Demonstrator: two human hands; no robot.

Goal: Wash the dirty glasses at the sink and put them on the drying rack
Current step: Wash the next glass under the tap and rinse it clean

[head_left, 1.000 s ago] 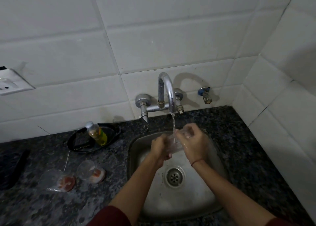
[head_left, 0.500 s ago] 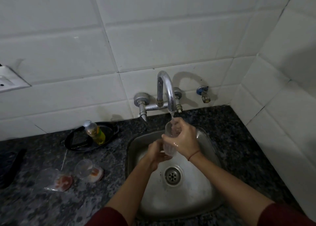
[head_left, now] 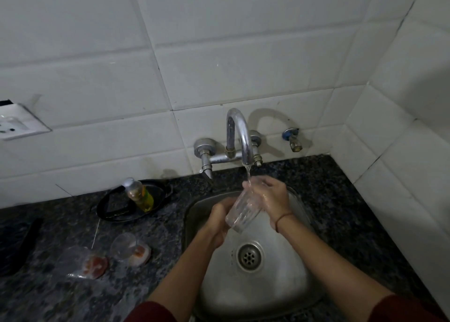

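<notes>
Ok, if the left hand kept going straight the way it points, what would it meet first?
The glass: the left hand holds its lower part. Beyond it comes the right hand, gripping the glass near the rim; depth is hard to judge.

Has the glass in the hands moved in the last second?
Yes: the glass has tipped up, mouth now under the faucet spout, base pointing down at the drain.
</notes>
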